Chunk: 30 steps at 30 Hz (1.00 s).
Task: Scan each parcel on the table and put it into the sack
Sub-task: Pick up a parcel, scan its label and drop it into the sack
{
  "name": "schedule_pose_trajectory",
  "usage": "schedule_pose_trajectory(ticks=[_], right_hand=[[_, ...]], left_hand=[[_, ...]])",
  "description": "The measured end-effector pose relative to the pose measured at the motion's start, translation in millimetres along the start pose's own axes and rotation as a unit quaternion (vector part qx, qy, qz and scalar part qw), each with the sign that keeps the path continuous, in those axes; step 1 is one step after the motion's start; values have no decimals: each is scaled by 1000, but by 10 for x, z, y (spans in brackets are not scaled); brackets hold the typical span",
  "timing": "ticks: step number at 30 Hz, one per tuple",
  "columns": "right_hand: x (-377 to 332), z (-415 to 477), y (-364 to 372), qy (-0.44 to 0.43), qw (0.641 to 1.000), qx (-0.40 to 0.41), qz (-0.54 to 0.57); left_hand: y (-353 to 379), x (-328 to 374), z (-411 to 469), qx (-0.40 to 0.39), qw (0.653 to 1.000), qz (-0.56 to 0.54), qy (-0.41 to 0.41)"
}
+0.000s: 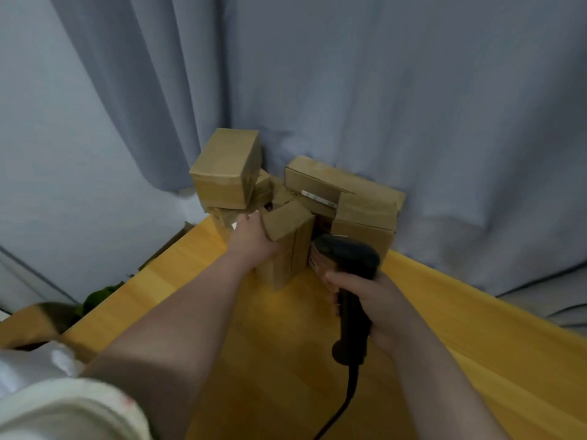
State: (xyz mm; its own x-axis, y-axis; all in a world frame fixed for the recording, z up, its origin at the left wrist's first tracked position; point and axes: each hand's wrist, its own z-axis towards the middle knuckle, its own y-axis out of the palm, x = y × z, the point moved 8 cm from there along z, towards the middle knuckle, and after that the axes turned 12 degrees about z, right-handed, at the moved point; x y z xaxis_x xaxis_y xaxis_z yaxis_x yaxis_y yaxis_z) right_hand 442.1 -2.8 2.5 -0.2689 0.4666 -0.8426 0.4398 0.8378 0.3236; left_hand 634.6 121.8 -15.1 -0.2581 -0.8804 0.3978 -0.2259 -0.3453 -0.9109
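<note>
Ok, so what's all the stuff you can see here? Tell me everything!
Parcels: several, too overlapped to count, brown cardboard, piled at the table's far corner.
Front parcel: one, brown, nearest side of the pile.
Scanner: one, black, right of the front parcel.
Cable: one, black, trailing from the scanner's handle to the bottom edge.
Table: one, yellow wood, under everything.
Curtain: one, grey, behind the table.
Green thing: one, too blurred to name, past the table's left edge.
Sleeve: one, white, bottom left.
Hands: two; left hand grips the front parcel's top, right hand holds the scanner's handle.
</note>
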Motion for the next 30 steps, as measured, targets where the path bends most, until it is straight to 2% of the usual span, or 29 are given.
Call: schedule_pose_trajectory(ticks=[3,6,8,12,14,18,21,26,27,30], right_hand=[[2,6,-13,-2,1000,1,25],[12,-6,-47,-9,997,27,72],[37,-25,-47,-7,993,41,114],[134,-78,-20,-13,984,88,157],[179,-133,47,-20,981,104,165],[256,-315,397,-16,980,67,188],[337,-473,619,-1,976,77,205],[411,-713,953,-23,977,67,199],[422,-761,1008,-31,979,61,194],[430,-889,1115,-57,982,51,175]], left_hand=[[28,-74,-136,-15,999,-27,-18],[-51,-238,-409,-12,978,-198,-56],[-51,-373,-632,-47,941,-324,-80],[-88,-712,-1097,-135,837,-522,-93],[-148,-967,-1293,-151,786,-592,-96],[-282,-1361,-1639,-166,722,-669,-59],[-413,-1538,-1874,-168,708,-685,-35],[-665,-1720,-2189,-160,730,-664,-33],[-727,-1741,-2253,-163,726,-668,-25],[-858,-1793,-2436,-185,681,-709,-14]])
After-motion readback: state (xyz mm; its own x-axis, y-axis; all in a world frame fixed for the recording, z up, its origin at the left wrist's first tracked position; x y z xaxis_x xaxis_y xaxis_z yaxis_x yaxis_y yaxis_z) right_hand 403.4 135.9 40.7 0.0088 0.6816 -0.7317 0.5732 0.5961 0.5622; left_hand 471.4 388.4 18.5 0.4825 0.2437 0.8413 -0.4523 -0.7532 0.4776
